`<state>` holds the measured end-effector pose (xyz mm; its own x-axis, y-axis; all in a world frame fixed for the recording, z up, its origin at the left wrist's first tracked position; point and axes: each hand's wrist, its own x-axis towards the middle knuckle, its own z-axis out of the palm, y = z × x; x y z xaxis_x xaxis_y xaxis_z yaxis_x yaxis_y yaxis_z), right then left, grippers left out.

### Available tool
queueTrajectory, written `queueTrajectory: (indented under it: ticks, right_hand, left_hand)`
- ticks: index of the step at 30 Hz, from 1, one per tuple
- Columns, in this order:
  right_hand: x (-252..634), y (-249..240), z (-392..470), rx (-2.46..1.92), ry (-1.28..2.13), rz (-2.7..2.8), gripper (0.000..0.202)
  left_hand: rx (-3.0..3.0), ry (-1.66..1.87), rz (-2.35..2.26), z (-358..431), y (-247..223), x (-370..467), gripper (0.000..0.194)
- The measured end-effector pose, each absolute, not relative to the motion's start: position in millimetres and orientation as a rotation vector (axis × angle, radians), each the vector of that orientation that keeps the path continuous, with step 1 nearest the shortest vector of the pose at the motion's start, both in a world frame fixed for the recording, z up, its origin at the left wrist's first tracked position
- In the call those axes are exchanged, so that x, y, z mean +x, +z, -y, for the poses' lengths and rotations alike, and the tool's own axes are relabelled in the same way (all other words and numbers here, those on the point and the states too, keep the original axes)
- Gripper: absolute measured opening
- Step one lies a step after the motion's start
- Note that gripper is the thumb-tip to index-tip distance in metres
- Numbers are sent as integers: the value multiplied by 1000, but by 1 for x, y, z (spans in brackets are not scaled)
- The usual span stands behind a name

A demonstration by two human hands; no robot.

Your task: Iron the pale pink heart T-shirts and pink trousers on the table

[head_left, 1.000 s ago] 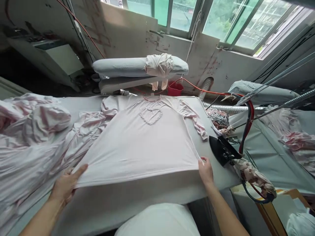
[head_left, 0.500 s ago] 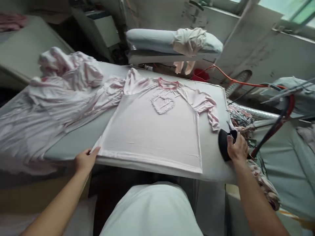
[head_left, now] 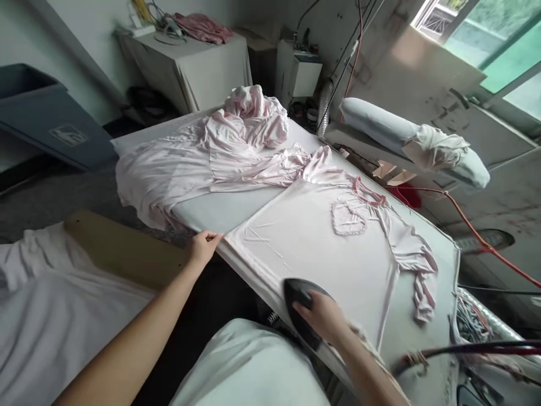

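Observation:
A pale pink shirt (head_left: 304, 237) with a red neckline and a ruffled heart patch (head_left: 349, 219) lies spread on the padded ironing table (head_left: 211, 208). My left hand (head_left: 203, 248) pinches the shirt's hem corner at the table's near edge. In my right hand (head_left: 323, 316) is a black iron (head_left: 301, 301), which rests along the hem near the front edge. My fingers and wrist hide part of the iron's handle. The shirt's right sleeve lies bunched at the table's right side.
A heap of pale pink garments (head_left: 240, 141) covers the table's left part. Behind stands a padded sleeve board (head_left: 380, 127) with cloth on it. An orange cable (head_left: 473, 225) and a dark hose (head_left: 477, 347) run at the right. A grey bin (head_left: 51, 113) stands far left.
My right hand has brought the iron from the bare table at the right onto the shirt's hem. My left hand keeps its hold on the corner. The view has turned left.

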<state>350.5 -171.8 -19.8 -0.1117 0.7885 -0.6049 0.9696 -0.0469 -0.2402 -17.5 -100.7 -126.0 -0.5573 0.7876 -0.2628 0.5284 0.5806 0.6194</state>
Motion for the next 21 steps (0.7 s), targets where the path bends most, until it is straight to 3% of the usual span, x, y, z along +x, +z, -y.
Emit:
queueTrajectory:
  ticks: [5, 9, 12, 16, 19, 21]
  right_hand:
    - [152, -16, 63, 1588, -940, -2283, 45]
    - [124, -15, -9, 1783, -1003, -2205, 45]
    - [215, -17, -14, 2190, -989, -1931, 42]
    - [404, -13, 76, 2795, -889, -1342, 50]
    - [526, -5, 157, 2976, -836, -913, 66]
    - [576, -4, 189, 3015, -608, -921, 62]
  left_hand:
    - [965, 668, -2266, 81, -132, -44, 24]
    - [1026, 561, -2278, 50, -128, -46, 38]
    - [1279, 434, -2185, 24, -118, -31, 44]
    - [1572, 401, -2034, -13, -106, 1, 39]
    - [1792, 344, -1912, -37, -101, 31, 33]
    - [1887, 258, -1871, -49, -100, 52, 33]
